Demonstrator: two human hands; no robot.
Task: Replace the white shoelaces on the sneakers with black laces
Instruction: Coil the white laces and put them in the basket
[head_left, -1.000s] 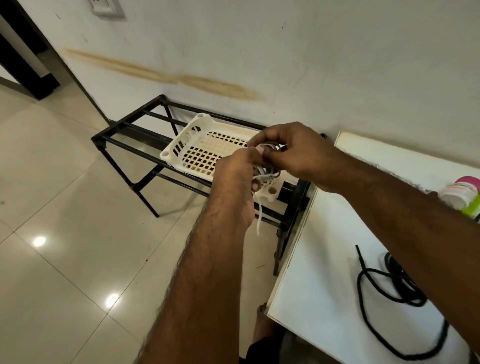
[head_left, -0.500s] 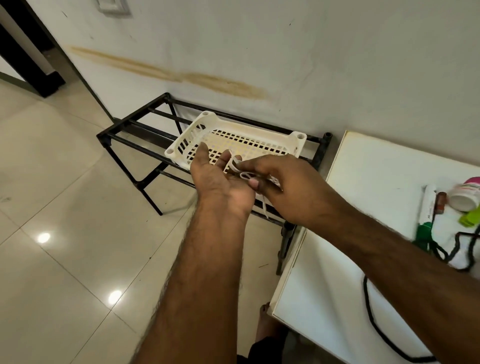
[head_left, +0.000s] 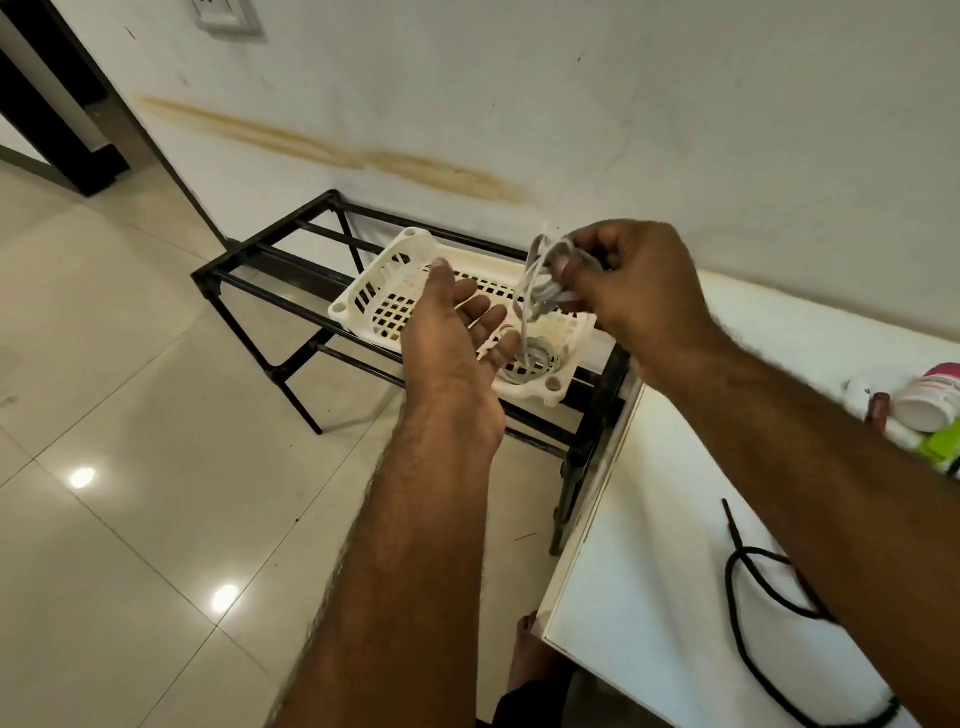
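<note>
My right hand pinches a bundle of white shoelace above a cream plastic basket. A strand of the lace hangs down toward another coiled white lace lying in the basket's near right corner. Over the basket my left hand is held palm up, fingers relaxed, holding nothing. A black lace lies looped on the white table at the lower right, partly hidden by my right forearm. No sneakers are in view.
The basket sits on a black metal rack against the wall. On the table's far right stand a white jar with a pink lid and some green items. Tiled floor spreads to the left.
My hands have come apart. The right hand rose up and to the right with the white lace bundle; the left hand opened and stays palm up over the basket.
</note>
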